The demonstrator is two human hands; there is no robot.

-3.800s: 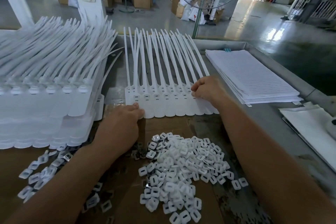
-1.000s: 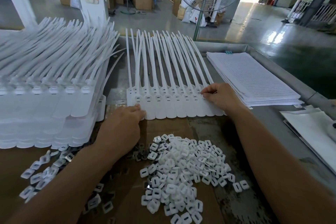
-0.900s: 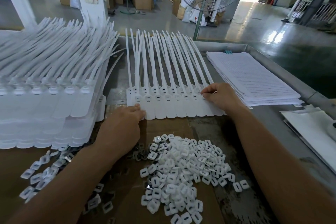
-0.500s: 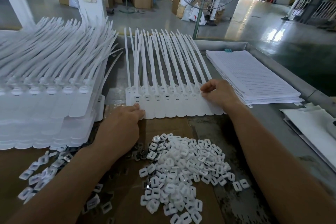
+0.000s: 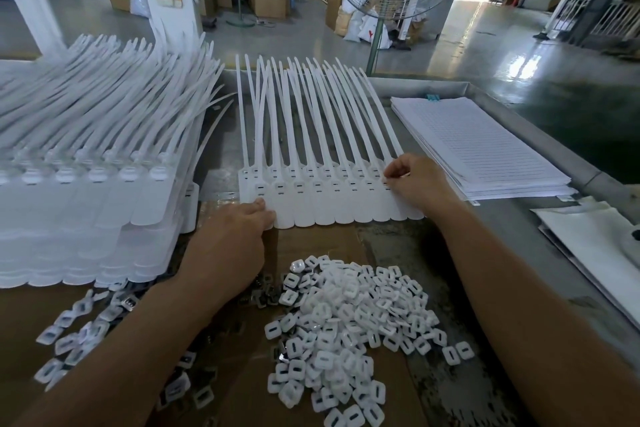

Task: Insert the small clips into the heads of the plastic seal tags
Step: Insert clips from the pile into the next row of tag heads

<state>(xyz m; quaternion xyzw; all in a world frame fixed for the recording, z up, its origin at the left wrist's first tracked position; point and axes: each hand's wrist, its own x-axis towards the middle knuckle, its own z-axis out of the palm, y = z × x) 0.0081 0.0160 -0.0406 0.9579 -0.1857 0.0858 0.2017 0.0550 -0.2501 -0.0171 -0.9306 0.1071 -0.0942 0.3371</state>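
Note:
A joined row of white plastic seal tags lies flat on the table, straps fanning away from me. My left hand rests on the row's near left corner, fingers on the leftmost tag's flag. My right hand sits at the row's right end, its thumb and forefinger pinched together over a tag head; any clip between them is too small to see. A heap of small white clips lies on brown cardboard in front of the row. Small dark metal pieces lie just under my left wrist.
A tall stack of white seal tags fills the left side. A pile of lined white sheets sits at the right, inside the metal table rim. More loose clips lie scattered at the near left. White paper lies at far right.
My right hand has moved rightward along the row of heads to its right end over the last seconds. My left hand has stayed on the near left corner.

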